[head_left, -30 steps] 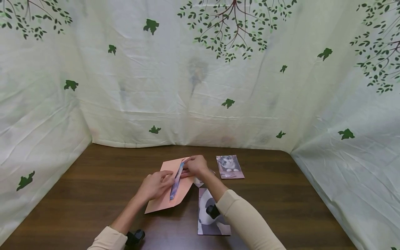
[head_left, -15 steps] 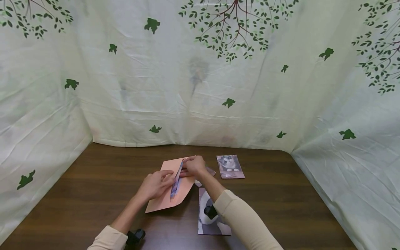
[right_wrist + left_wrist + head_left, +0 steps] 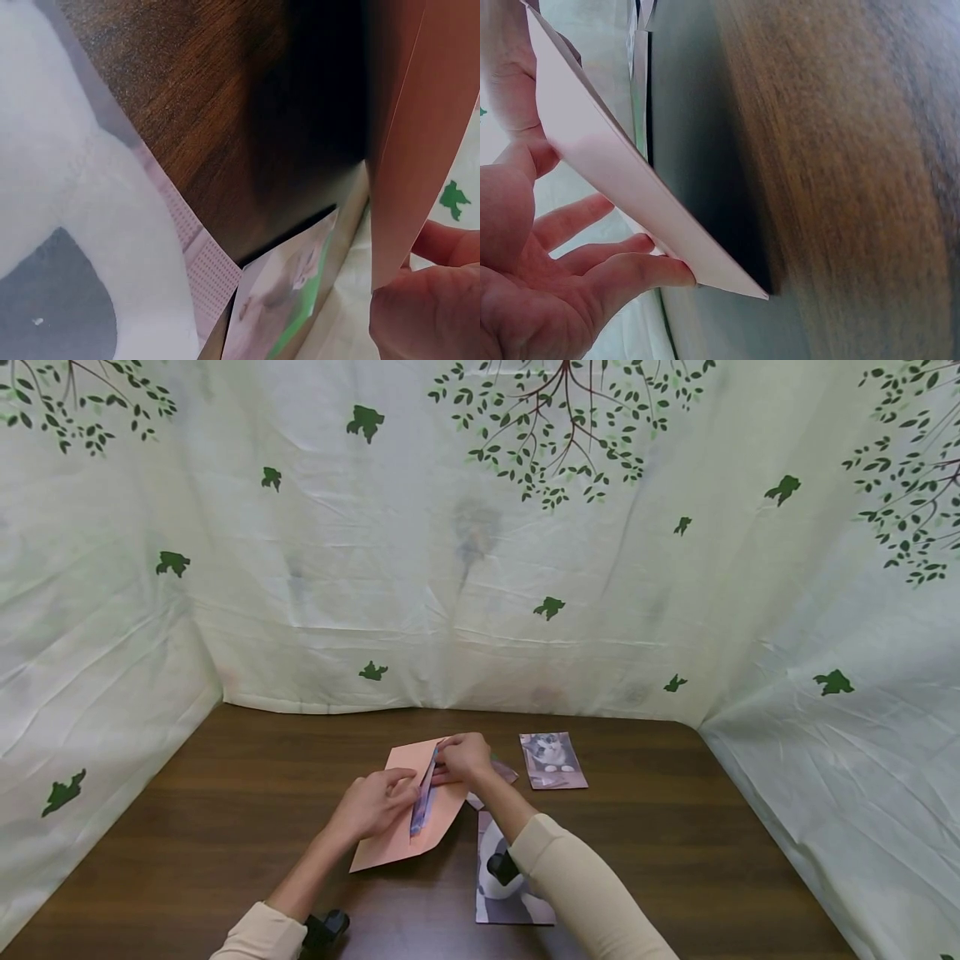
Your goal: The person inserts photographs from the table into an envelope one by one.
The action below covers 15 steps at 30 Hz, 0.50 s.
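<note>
A salmon-pink envelope [image 3: 405,760] is tilted up off the table in the head view. From its opening shows a narrow strip of a blue-purple printed card [image 3: 422,814]; most of this card is hidden inside. My left hand [image 3: 372,806] holds the envelope at its left side, fingers over the front. In the left wrist view the thumb [image 3: 641,274] touches the envelope's edge. My right hand [image 3: 465,758] grips the envelope's upper right edge. The right wrist view shows the thumb [image 3: 412,307] and a finger on either side of that edge.
A cat photo [image 3: 552,762] lies at the back right of the brown wooden table [image 3: 675,860]. A larger grey-and-white picture [image 3: 495,906] lies under the right forearm. Another picture [image 3: 504,770] is partly hidden behind the right hand. A leaf-patterned cloth [image 3: 480,635] encloses the table.
The visible strip of the blue-purple card has become narrower within the envelope's opening. My right hand has shifted slightly left; the left hand stays in place.
</note>
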Available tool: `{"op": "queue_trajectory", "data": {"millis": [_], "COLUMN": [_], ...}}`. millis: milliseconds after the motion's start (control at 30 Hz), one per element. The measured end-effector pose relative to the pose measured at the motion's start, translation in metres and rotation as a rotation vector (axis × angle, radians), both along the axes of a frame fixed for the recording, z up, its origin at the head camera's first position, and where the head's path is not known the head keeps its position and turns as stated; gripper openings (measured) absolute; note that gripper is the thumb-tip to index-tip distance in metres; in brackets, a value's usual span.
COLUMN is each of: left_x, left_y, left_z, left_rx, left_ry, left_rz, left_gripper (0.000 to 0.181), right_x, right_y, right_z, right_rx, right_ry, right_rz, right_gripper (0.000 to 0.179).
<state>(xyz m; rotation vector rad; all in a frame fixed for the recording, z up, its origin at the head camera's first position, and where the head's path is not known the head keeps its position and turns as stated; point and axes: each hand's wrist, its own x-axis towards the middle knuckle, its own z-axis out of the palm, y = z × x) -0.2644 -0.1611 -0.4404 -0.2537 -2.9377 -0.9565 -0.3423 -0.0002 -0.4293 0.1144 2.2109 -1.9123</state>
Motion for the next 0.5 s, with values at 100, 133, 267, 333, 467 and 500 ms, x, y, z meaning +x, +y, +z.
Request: {"op": "queue_trajectory", "data": {"millis": [100, 133, 267, 333, 467, 500], "left_x": [0.0008, 0.0009, 0.0015, 0.0013, 0.0014, 0.0013], "left_y": [-0.0006, -0.0008, -0.0010, -0.0009, -0.0009, -0.0010], "left_z": [0.0003, 0.0003, 0.0015, 0.0018, 0.0023, 0.0022], "left_rx": [0.004, 0.004, 0.004, 0.003, 0.002, 0.003], "left_ry": [-0.005, -0.005, -0.002, -0.006, -0.019, -0.020], "left_rz": [0.000, -0.002, -0.007, -0.005, 0.000, 0.000], "left_gripper": [0.041, 0.041, 0.040, 0.040, 0.041, 0.041], "right_x": [0.0003, 0.0005, 0.0008, 0.0009, 0.0005, 0.0004], "right_y": [-0.0014, -0.0017, -0.0025, -0.0025, -0.0007, 0.0004], "right_z": [0.0003, 0.0004, 0.0004, 0.0006, 0.0017, 0.0024], "right_rx": [0.030, 0.038, 0.055, 0.058, 0.047, 0.041], "right_ry": [0.006, 0.006, 0.007, 0.006, -0.001, -0.008], "right_rz": [-0.006, -0.006, -0.002, 0.000, 0.012, 0.019], "right_gripper": [0.026, 0.025, 0.024, 0.024, 0.025, 0.025]}}
